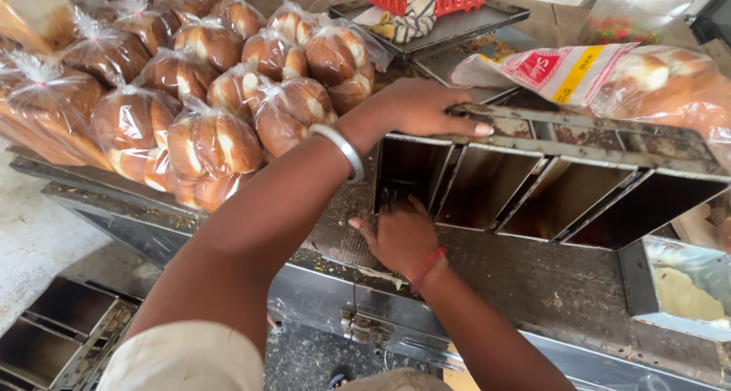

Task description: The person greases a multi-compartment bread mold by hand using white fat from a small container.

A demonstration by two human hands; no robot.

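We see the dark, crumb-strewn tabletop [533, 277] carrying everything here. Largest on it is the heap of clear plastic bags of brown buns [190, 79] filling the upper left; each bag is knotted at the top, and we count well over a dozen, though the exact number is hard to tell where they overlap. Next comes the strapped set of metal loaf tins [548, 185] tipped on its side, showing four dark open compartments towards us. Along its top edge lies one long bread bag [601, 75] with a red and yellow printed label. Behind, one dark tray [472, 22] holds a red plastic piece and a striped cloth. Our left hand [426, 105] lies over the top rim of the tins, fingers curled on the metal strap. Our right hand [400, 235] reaches into the leftmost compartment; its fingers are hidden inside, so we cannot tell their grip.
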